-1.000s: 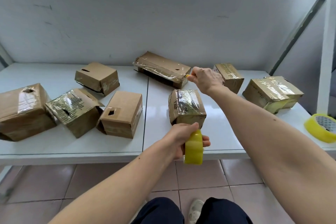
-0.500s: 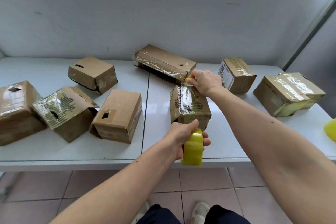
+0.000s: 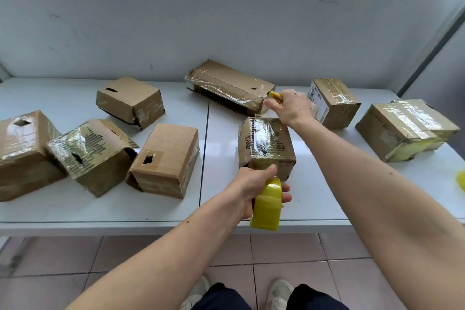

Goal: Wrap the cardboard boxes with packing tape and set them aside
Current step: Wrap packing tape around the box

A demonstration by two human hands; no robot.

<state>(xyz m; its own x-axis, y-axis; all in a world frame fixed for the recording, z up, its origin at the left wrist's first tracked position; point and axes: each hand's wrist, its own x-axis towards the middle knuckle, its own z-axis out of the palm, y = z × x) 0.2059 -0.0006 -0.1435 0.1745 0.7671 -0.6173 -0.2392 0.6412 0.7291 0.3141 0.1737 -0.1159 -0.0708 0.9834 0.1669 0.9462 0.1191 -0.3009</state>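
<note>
Lowered since before, right hand (image 3: 293,108) is gripping a yellow cutter (image 3: 275,95) behind the box (image 3: 266,145); left hand (image 3: 254,187) is clutching the tape (image 3: 267,205) before it, other boxes crowding the desk (image 3: 314,184).

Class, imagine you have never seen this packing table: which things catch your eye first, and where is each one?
The bright yellow tape roll stands out first, gripped in the left hand at the table's near edge. Just beyond it sits the tape-wrapped box being worked on, with the right hand at its far top edge holding a small yellow tool. Taped cardboard boxes lie scattered across the white table on both sides.
</note>
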